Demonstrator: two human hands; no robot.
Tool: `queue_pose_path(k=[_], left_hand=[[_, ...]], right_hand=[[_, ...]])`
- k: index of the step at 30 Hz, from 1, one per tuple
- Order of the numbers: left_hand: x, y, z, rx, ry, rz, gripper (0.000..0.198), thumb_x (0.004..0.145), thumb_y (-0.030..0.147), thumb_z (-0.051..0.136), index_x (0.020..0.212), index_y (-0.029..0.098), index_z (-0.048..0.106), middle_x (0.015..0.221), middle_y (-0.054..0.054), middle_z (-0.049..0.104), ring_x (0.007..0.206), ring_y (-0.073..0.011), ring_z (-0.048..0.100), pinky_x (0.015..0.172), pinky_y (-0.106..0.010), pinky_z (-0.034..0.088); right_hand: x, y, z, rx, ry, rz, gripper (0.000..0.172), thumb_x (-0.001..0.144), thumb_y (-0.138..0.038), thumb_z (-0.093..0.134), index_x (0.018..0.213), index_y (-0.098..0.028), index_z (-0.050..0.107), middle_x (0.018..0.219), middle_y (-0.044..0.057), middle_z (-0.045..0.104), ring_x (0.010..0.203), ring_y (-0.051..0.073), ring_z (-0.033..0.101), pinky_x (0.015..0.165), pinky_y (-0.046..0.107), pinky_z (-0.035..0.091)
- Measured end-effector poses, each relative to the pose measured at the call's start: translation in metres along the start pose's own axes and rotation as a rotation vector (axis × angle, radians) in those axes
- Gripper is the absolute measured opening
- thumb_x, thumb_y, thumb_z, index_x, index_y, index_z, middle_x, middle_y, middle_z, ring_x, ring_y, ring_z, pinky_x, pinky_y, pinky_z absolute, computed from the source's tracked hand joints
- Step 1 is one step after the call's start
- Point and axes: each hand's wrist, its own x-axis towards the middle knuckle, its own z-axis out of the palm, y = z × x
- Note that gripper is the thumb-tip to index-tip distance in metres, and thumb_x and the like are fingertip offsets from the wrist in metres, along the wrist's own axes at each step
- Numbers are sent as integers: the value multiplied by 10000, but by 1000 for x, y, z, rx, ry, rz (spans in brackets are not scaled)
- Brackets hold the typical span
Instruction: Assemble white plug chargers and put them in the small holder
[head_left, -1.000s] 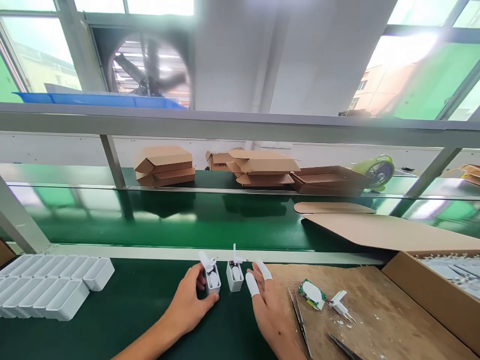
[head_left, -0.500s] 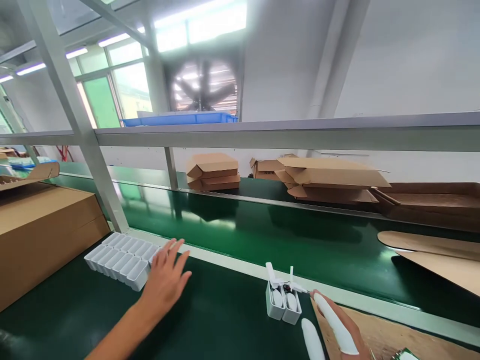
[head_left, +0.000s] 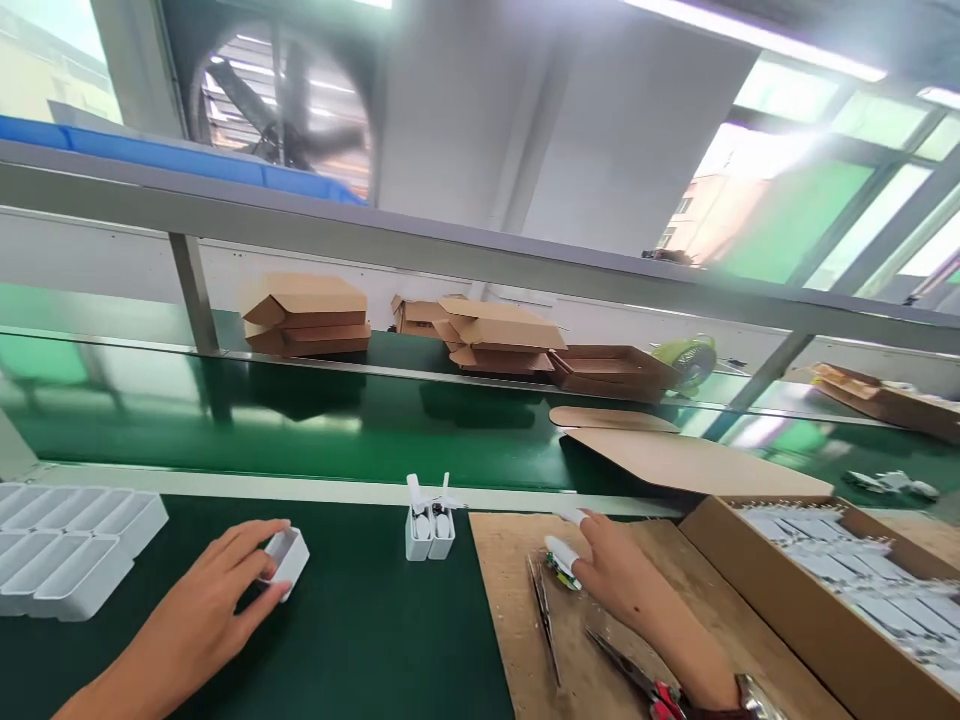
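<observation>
My left hand (head_left: 214,595) grips a small white plastic box (head_left: 294,562) between thumb and fingers, above the dark green work surface. To its left sit rows of similar white boxes (head_left: 82,585). Two more white boxes (head_left: 429,535) stand side by side in the middle, with white pieces inside and thin white arms sticking up. My right hand (head_left: 615,560) hovers over a wooden board, white covers on its thumb and index finger, which are apart. Under the thumb is a small green-edged circuit board (head_left: 564,578). Tweezers (head_left: 544,615) and red-handled pliers (head_left: 634,675) lie near it.
An open carton (head_left: 787,580) of white parts stands at the right on the wooden board (head_left: 499,600). Behind runs a green conveyor belt (head_left: 390,430), with a cardboard flap (head_left: 690,460) over it. Folded cartons (head_left: 307,315) sit farther back, below a metal shelf rail (head_left: 450,245).
The view has swung right. My left hand, earlier empty beside the rows of boxes, now holds one box away from them. My right hand has left the two middle boxes for the wooden board.
</observation>
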Motion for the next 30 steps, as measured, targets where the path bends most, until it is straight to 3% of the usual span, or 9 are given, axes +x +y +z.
queue_pose_path(k=[3, 8, 11, 13, 17, 19, 23, 25, 30], left_hand=[[-4, 29, 14, -173, -32, 19, 237, 1025, 412, 601, 829, 284, 641, 1365, -80, 734, 1111, -284, 779, 827, -356, 674], [-18, 40, 21, -304, -76, -95, 161, 1013, 439, 641, 949, 296, 681, 1435, -75, 692, 1096, -272, 793, 758, -294, 687], [-22, 40, 23, -324, -51, -152, 330, 975, 439, 703, 1284, 334, 652, 1431, -66, 702, 1207, -278, 760, 907, -321, 685], [-21, 41, 24, -334, -44, -183, 517, 961, 401, 723, 1447, 350, 554, 1429, -62, 701, 1278, -279, 725, 1021, -364, 646], [-18, 44, 22, -360, -63, -196, 584, 958, 326, 725, 1495, 349, 495, 1455, -75, 665, 1335, -276, 680, 1123, -417, 584], [-20, 42, 17, -354, -77, -183, 589, 966, 312, 721, 1503, 342, 480, 1460, -91, 653, 1352, -282, 664, 1147, -438, 565], [-24, 36, 8, -336, -89, -210, 600, 970, 307, 722, 1512, 341, 466, 1475, -107, 637, 1374, -299, 644, 1164, -473, 549], [-25, 35, 6, -341, -96, -225, 613, 960, 311, 737, 1512, 346, 472, 1481, -105, 637, 1380, -304, 641, 1168, -482, 545], [-25, 35, 10, -392, -141, -266, 656, 916, 361, 797, 1506, 332, 511, 1495, -120, 648, 1377, -326, 650, 1153, -478, 557]], right_hand=[[-11, 13, 10, -80, -169, 39, 36, 689, -227, 652, 665, -223, 626, 769, 124, 762, 742, 313, 709, 706, 402, 528], [-14, 4, -18, -114, -209, 84, 109, 739, -187, 559, 763, -230, 656, 819, 111, 752, 776, 296, 705, 720, 398, 544], [-19, -35, -45, 170, -241, 31, 274, 870, -380, 577, 1042, -269, 759, 1060, 106, 795, 943, 316, 747, 793, 412, 612], [-27, -70, -43, 525, -419, -18, 377, 910, -516, 606, 1174, -296, 760, 1114, 94, 796, 970, 316, 758, 823, 428, 637], [-40, -138, 12, 929, -770, 23, 490, 1035, -528, 460, 1436, -276, 587, 933, 33, 768, 771, 211, 774, 625, 302, 609], [-36, -162, 46, 791, -742, -101, 425, 1061, -394, 392, 1395, -251, 611, 900, 34, 761, 780, 203, 765, 643, 293, 606], [-23, -183, 83, 368, -467, -378, 295, 982, -204, 481, 1062, -155, 761, 1156, 173, 748, 1085, 349, 710, 1005, 562, 564], [-22, -182, 90, 336, -404, -400, 290, 966, -253, 584, 1177, -130, 740, 1289, 212, 712, 1163, 395, 683, 1039, 621, 544], [-37, -166, 106, 217, -389, -376, 645, 794, -304, 798, 1375, -63, 655, 1498, 293, 603, 1380, 493, 575, 1105, 677, 522]])
